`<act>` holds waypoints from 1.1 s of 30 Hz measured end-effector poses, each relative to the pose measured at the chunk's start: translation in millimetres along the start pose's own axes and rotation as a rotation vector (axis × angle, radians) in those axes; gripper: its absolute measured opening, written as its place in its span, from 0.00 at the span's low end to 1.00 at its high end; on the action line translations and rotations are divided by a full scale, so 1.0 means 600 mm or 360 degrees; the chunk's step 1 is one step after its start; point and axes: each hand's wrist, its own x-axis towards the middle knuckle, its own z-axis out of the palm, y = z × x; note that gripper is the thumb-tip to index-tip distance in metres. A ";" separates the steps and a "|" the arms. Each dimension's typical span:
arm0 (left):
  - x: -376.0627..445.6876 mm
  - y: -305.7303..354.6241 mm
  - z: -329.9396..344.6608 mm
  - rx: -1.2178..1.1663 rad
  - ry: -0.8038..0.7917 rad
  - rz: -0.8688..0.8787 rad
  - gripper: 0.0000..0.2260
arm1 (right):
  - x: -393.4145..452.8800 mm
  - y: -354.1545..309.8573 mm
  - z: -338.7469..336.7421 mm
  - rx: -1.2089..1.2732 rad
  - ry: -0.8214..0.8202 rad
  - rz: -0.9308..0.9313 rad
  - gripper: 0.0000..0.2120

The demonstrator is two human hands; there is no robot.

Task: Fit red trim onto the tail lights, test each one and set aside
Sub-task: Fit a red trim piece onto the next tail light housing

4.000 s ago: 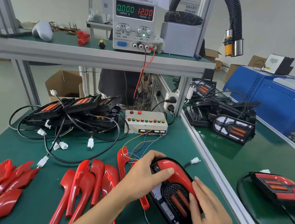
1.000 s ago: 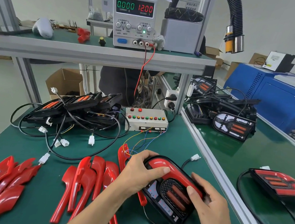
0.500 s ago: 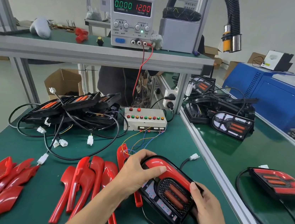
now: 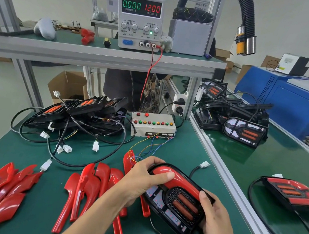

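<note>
While both hands, left (image 4: 142,181) and right (image 4: 215,219), grip the tail light (image 4: 176,199), we press its red trim (image 4: 177,180) evenly. Let's check every edge seats flush.

Shelf — grey mitt (image 4: 45,28), cardboard box (image 4: 70,85)

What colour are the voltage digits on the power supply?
Red, reading 12.00, on the power supply; the current digits beside them are green. The head view shows it clearly.
</note>
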 end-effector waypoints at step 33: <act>0.010 -0.011 0.005 -0.0140 0.0082 -0.0029 0.05 | -0.001 0.006 0.001 -0.0076 0.0042 -0.0074 0.32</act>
